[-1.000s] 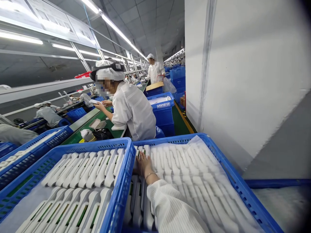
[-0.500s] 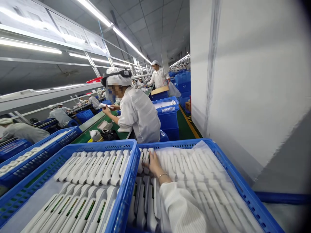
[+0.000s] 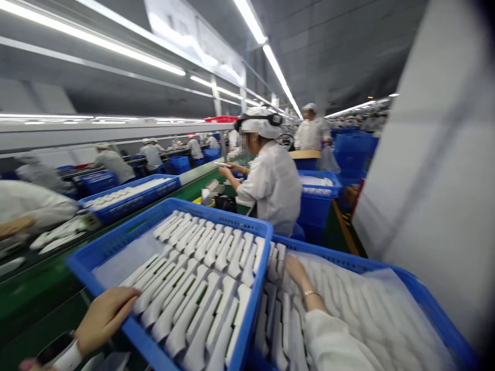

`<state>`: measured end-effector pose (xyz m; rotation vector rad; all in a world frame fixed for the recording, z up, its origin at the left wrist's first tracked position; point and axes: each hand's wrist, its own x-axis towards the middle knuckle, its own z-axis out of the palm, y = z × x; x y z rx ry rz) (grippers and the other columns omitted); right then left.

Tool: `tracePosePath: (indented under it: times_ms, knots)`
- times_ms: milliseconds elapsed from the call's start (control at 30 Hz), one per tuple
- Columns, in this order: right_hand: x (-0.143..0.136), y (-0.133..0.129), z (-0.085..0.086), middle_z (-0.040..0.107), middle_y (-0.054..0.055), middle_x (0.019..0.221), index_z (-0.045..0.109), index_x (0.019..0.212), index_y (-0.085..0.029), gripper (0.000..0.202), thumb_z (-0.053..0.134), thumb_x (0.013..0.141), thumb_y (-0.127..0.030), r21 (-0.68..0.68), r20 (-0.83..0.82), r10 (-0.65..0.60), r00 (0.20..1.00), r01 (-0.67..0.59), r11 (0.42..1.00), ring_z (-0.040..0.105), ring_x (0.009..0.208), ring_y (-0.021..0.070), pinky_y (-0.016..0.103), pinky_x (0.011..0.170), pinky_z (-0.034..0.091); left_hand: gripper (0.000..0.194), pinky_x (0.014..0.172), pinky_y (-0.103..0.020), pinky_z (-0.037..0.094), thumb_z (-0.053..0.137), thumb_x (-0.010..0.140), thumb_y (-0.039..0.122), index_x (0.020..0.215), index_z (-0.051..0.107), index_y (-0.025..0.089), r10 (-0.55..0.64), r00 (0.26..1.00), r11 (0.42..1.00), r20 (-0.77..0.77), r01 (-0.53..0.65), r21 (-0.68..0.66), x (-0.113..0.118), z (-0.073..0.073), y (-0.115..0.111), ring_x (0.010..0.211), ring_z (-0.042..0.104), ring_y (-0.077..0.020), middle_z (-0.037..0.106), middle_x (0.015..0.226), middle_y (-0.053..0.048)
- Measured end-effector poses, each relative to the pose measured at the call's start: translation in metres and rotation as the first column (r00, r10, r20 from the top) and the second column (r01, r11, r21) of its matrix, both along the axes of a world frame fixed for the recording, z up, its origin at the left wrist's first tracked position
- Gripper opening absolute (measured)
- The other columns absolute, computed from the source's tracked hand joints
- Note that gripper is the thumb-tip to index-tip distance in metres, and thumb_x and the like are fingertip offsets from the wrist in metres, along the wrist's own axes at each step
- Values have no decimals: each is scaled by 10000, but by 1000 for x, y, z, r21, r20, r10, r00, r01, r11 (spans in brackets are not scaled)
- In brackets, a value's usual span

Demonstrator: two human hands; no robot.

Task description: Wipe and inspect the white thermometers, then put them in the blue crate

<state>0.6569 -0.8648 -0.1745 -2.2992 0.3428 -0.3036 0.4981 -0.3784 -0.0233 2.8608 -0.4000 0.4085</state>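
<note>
Two rows of white curved plastic parts [image 3: 204,288] lie in a blue tray [image 3: 145,344]. At that tray's near left rim is my left hand [image 3: 108,312], palm down, fingers together, its fingertips reaching over the edge beside the parts. My right hand [image 3: 296,270] reaches into a second blue tray [image 3: 417,288] on the right, at the edge of a translucent sheet [image 3: 371,304] covering more white parts. Its fingers are blurred and partly hidden, so what they grip is unclear. Uncovered parts [image 3: 276,309] lie just left of my right hand.
A co-worker [image 3: 276,180] in white sits ahead at the green bench [image 3: 197,188], holding a white part. Another person [image 3: 311,129] stands behind, near blue bins [image 3: 353,154]. A third blue tray [image 3: 127,198] and a person's sleeve [image 3: 34,201] are at left. A white wall [image 3: 433,180] bounds the right.
The view has turned left, shifting the scene rightward. My left hand has come into view at the left tray's rim. My right hand remains in the right tray by the sheet's edge.
</note>
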Motion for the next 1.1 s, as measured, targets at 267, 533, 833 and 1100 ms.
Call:
tracePosePath:
  times_ms: [267, 533, 833, 1100]
  knots:
    - [5, 70, 109, 575, 130, 1189, 544, 1180, -156, 467, 448, 852, -475, -34, 406, 205, 891, -210, 977, 548, 1093, 243, 390, 903, 476, 400, 885, -406, 440, 407, 897, 453, 1131, 559, 166, 138, 920, 990, -367, -123, 66, 95, 17, 27, 965, 582, -208, 634, 1057, -88]
    - [-29, 125, 106, 610, 155, 1107, 625, 1047, -128, 518, 458, 795, -548, -119, 434, 300, 850, -276, 954, 582, 1014, 290, 443, 824, 514, 438, 890, -451, 490, 565, 853, 371, 1235, 478, 175, 78, 713, 994, -697, -106, 4, 163, -16, 59, 1067, 550, -230, 518, 1250, -101]
    - [-28, 119, 105, 657, 124, 1012, 641, 1009, -126, 515, 455, 797, -557, -174, 388, 279, 878, -227, 958, 621, 922, 263, 388, 784, 532, 400, 766, -373, 543, 555, 864, 344, 1220, 488, 175, -42, 548, 995, -836, -52, -84, 181, -9, 81, 917, 598, -183, 567, 1145, -85]
    - [-27, 121, 105, 672, 123, 1002, 660, 961, -140, 509, 502, 746, -573, -125, 362, 250, 898, -219, 968, 636, 882, 272, 387, 776, 532, 332, 886, -444, 479, 574, 849, 347, 1116, 553, 150, 31, 737, 991, -675, -109, -74, 169, -18, 59, 1020, 563, -214, 571, 1144, -79]
